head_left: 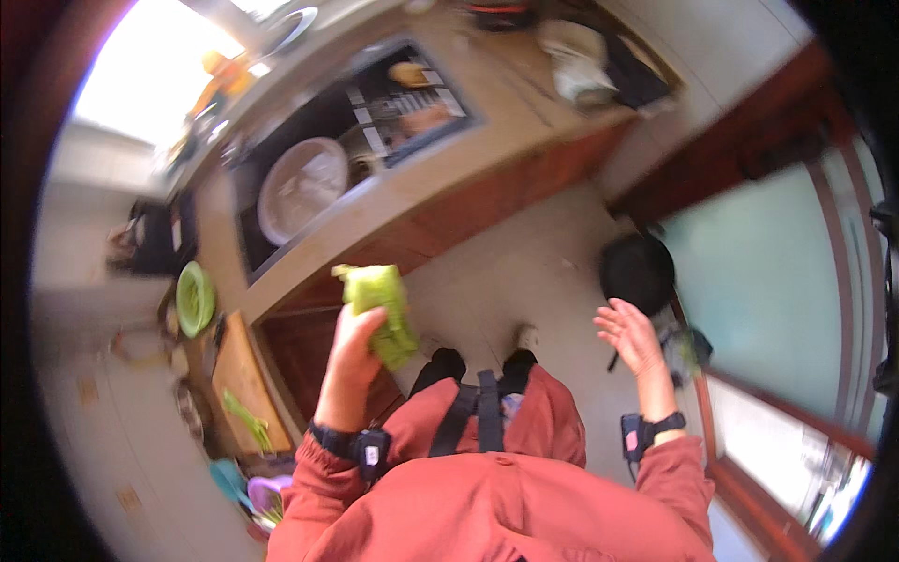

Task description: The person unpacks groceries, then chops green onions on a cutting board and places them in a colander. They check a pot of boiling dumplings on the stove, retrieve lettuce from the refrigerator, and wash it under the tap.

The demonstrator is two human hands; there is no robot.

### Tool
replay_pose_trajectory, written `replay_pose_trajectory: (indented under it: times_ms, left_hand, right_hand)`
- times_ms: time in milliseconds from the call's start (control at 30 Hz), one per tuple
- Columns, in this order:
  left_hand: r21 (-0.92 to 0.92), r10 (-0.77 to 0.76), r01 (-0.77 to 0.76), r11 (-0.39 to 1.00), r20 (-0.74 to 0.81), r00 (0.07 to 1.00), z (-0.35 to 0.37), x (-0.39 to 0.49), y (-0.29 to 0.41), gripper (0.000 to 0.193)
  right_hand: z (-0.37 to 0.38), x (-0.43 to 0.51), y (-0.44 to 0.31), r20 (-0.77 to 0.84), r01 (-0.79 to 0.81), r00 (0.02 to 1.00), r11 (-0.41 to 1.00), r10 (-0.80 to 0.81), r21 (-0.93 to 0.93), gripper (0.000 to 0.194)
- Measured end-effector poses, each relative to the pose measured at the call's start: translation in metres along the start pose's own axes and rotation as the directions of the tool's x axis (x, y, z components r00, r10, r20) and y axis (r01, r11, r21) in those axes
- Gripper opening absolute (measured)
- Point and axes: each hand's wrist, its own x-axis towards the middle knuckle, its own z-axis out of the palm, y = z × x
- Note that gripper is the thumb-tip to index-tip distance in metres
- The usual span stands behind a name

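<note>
My left hand (355,351) is closed around a light-green cloth-like item (383,309), blurred by motion, held in front of the counter. My right hand (628,334) is raised on the other side with its fingers apart and nothing in it. A wooden cutting board (242,379) lies on the counter to the left, with green vegetable stalks (247,421) on it. A large pinkish basin (288,218) sits in the dark double sink (260,256).
A light-green bowl (195,298) stands near the board, with a purple container (265,492) at the lower left. On the floor at right are a black round object (635,272) and a plastic bag (678,355), beside a glass-paned door (758,281).
</note>
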Motion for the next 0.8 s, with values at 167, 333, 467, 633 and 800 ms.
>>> replay_pose_trajectory:
  times_ms: [167,333,467,633,800]
  left_hand:
    - [0.288,0.171,-0.143,0.947,-0.073,0.983,-0.013,0.013,0.003,0.045]
    - [0.909,0.46,-0.082,0.41,-0.128,0.879,-0.078,0.064,0.015,0.082]
    - [0.772,0.288,-0.153,0.617,-0.041,0.957,-0.169,0.076,0.055,0.085]
    - [0.788,0.281,-0.174,0.59,0.002,0.96,-0.245,0.106,0.106,0.063]
    - [0.767,0.303,-0.159,0.622,-0.049,0.952,-0.273,0.15,0.133,0.056]
  right_hand:
    - [0.242,0.002,0.012,0.628,0.06,0.778,0.995,0.005,-0.083,0.069]
    - [0.414,0.055,0.061,0.506,0.153,0.856,0.986,-0.101,-0.062,0.054]
    - [0.485,0.103,0.076,0.497,-0.094,0.854,0.986,0.149,-0.134,0.036]
    - [0.562,0.131,0.088,0.578,-0.05,0.806,0.987,0.129,-0.151,0.032]
    - [0.611,0.172,0.08,0.513,-0.013,0.856,0.994,0.068,-0.109,0.029]
